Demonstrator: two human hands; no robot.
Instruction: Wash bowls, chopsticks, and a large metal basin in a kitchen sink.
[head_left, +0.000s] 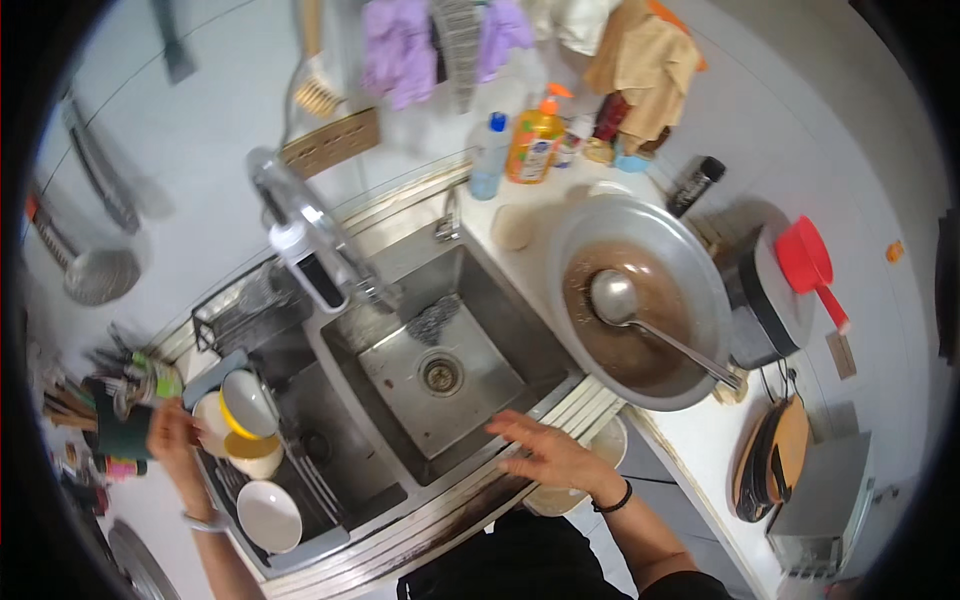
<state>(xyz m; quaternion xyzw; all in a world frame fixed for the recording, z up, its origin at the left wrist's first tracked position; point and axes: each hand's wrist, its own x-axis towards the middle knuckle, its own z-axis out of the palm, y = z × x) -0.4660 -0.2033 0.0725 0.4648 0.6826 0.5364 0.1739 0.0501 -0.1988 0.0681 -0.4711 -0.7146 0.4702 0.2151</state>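
Note:
My left hand (174, 441) is at the left side of the sink, its fingers at the rim of a white bowl (210, 426); blur hides whether they grip it. Beside that bowl, a yellow-rimmed bowl (251, 405) tilts on the dish rack, and a cream bowl (255, 457) with a yellowish inside sits below it. Nearer me on the rack (319, 480) leans another white bowl (270, 517). My right hand (551, 454) holds nothing, fingers apart, over the front edge of the steel sink basin (480, 375). In this basin lies a steel wool scrubber (433, 319).
A large metal basin (709, 300) of brownish liquid, holding a ladle (615, 296), stands right of the sink. The faucet (322, 217) arches over the sink. Soap bottle (534, 146), black-banded pot (757, 300) and red dipper (806, 255) are at the back and right. Utensils crowd the left.

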